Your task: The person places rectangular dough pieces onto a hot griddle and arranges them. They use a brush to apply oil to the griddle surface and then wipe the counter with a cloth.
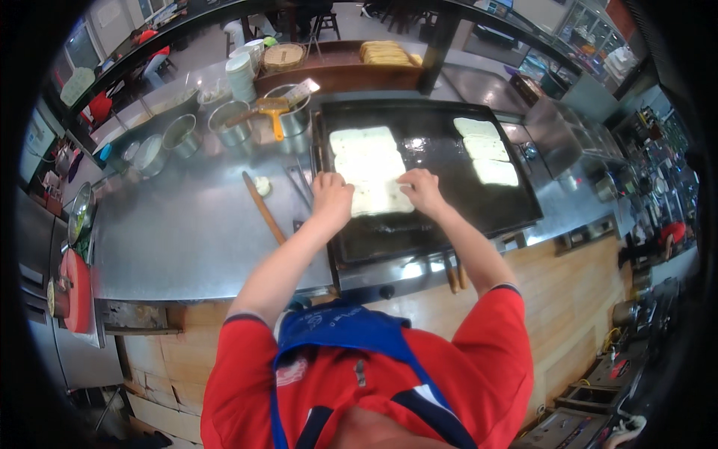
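Observation:
Pale flat dough pieces point(362, 140) lie in a row touching one another on the left half of a dark, oiled griddle point(443, 219). My left hand point(332, 197) is at the left edge of the nearest dough sheet point(381, 199), fingers curled down over that edge. At the sheet's opposite edge, my right hand point(423, 189) pinches with thumb and fingertips. Glare washes out the middle of the sheet. Another column of smaller dough pieces point(487, 149) rests on the griddle's right side.
Left of the griddle, a wooden rolling pin point(262, 206) and a small dough lump point(262, 185) lie on the steel worktop point(179, 236). Metal pots point(230, 124) line the back, with an orange-handled brush point(275, 115) across them. Wooden handles point(455, 275) project from the griddle's front.

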`<state>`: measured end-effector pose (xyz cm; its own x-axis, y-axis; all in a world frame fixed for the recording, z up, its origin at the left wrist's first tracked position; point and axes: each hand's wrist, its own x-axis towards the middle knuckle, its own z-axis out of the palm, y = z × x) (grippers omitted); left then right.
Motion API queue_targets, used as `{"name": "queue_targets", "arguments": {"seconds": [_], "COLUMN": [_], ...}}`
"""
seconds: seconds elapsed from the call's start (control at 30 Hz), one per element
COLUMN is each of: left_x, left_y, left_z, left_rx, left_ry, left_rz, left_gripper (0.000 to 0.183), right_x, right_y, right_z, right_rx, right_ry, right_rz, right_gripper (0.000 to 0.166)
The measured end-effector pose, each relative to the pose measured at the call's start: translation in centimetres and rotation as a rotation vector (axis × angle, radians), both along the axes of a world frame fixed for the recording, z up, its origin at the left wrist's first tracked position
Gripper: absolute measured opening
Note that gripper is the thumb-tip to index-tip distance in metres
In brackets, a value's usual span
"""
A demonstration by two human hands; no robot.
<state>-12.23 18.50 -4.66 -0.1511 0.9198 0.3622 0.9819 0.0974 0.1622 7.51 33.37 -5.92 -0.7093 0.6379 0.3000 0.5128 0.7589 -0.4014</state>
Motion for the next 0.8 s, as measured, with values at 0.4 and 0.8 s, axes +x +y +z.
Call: {"name": "queue_targets", "arguments": {"seconds": [0.4, 0.8], "left_x": [-19.8, -23.1], "left_y": [-22.2, -33.2], "left_z": [-12.1, -10.7], "left_rx": [0.119, -0.264], "left_ry": [0.001, -0.041], "left_rz": [0.608, 0.709], "left_gripper": [0.06, 0.061], "right_x": [-9.6, -23.2], "right_y": [-25.2, -32.0], "right_z": [-3.8, -7.0], "right_rx": [-0.272, 0.076], "right_ry": [0.392, -0.305], "right_rz": [0.608, 0.341], "right_gripper": [0.026, 0.06]}}
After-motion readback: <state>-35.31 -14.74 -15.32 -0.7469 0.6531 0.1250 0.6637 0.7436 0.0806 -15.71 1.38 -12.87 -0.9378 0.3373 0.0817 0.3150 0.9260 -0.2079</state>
